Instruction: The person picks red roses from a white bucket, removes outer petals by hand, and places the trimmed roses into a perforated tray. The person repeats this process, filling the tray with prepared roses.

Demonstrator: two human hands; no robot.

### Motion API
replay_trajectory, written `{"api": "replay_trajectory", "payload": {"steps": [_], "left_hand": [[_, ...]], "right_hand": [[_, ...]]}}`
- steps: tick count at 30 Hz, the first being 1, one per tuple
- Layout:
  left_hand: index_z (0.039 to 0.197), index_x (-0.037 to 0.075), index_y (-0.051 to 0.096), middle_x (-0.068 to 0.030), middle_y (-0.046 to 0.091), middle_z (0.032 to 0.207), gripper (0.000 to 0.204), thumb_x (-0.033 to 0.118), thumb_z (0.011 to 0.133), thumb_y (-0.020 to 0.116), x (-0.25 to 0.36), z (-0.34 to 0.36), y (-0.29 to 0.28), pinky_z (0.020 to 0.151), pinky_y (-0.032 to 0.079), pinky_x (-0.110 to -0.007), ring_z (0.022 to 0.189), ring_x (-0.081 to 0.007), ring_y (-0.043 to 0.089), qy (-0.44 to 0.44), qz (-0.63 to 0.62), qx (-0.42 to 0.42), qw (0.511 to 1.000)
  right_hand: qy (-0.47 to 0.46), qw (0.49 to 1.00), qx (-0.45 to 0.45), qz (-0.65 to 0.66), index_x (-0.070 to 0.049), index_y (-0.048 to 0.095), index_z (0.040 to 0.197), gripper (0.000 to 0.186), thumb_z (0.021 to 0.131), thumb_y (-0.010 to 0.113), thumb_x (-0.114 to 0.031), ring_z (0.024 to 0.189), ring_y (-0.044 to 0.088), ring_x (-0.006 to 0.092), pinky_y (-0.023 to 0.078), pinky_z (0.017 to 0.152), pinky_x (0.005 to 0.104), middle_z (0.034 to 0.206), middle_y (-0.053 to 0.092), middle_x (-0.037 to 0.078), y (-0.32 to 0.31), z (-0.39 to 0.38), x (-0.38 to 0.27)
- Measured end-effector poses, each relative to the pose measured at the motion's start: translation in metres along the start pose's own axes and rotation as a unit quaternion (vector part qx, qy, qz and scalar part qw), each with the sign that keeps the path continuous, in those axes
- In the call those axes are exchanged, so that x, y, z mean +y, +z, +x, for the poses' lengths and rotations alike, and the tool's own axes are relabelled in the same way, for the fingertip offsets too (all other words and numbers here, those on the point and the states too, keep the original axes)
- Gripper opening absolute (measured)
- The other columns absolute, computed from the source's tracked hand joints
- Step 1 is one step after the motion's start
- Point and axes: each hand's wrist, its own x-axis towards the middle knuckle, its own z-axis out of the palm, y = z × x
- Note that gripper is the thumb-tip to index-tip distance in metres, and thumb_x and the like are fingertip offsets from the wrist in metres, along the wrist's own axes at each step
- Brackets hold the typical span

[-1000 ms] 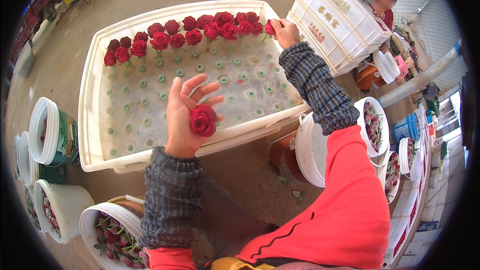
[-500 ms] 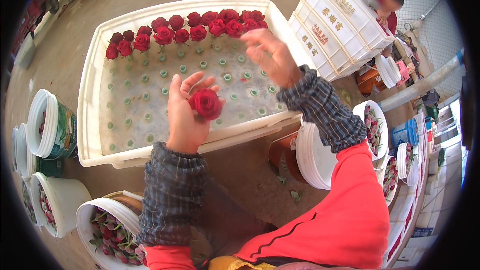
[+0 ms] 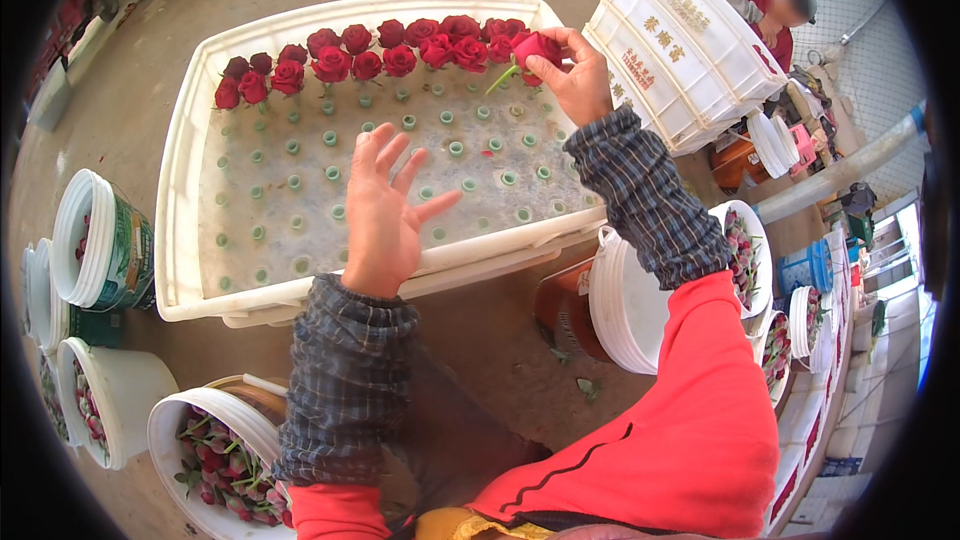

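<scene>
My right hand point(image 3: 579, 78) grips a red rose point(image 3: 533, 48) at the far right of a big white plastic tray point(image 3: 180, 220). The rose is tilted, its short green stem pointing down and left. My left hand point(image 3: 385, 210) hovers over the tray's near side with fingers spread and nothing in it. Two rows of red roses point(image 3: 331, 64) stand upright along the tray's far side. Across the rest of its floor run rows of small green cups point(image 3: 409, 123), and one loose red petal lies among them.
Buckets of rosebuds point(image 3: 225, 470) stand at my lower left and along the right. An orange bucket with a white inside point(image 3: 640, 310) sits just beyond the tray's near right corner. Stacked white crates point(image 3: 680, 50) rise at the right; behind them is another person point(image 3: 770, 20).
The rose has passed from my left hand to my right, which now holds it at the tray's far right. My left hand has opened its fingers.
</scene>
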Motion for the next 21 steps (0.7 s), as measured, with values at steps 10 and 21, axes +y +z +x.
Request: {"api": "replay_trajectory", "payload": {"steps": [10, 21], "left_hand": [[0.127, 0.009, 0.041, -0.0148, 0.046, 0.129, 0.051, 0.048, 0.095, 0.036, 0.003, 0.0, -0.003, 0.079, 0.052, -0.048, 0.122, -0.0293, 0.043, -0.007, 0.02, -0.027, 0.999], [0.124, 0.01, 0.043, -0.0128, 0.057, 0.114, 0.049, 0.049, 0.095, 0.034, 0.004, 0.0, -0.003, 0.066, 0.053, -0.039, 0.101, -0.0249, 0.057, -0.027, 0.031, -0.041, 0.998]], "right_hand": [[-0.064, 0.974, 0.046, -0.211, 0.0, 0.061, 0.106, 0.035, 0.075, 0.073, -0.01, 0.085, 0.064, 0.0182, 0.051, 0.079, 0.029, 0.096, 0.065, 0.01, -0.001, 0.031, 0.099], [-0.045, 0.901, -0.053, -0.429, -0.004, 0.063, 0.109, 0.044, 0.075, 0.071, -0.032, 0.104, 0.058, 0.029, 0.046, 0.09, 0.0379, 0.11, 0.062, 0.014, 0.001, 0.027, 0.093]]}}
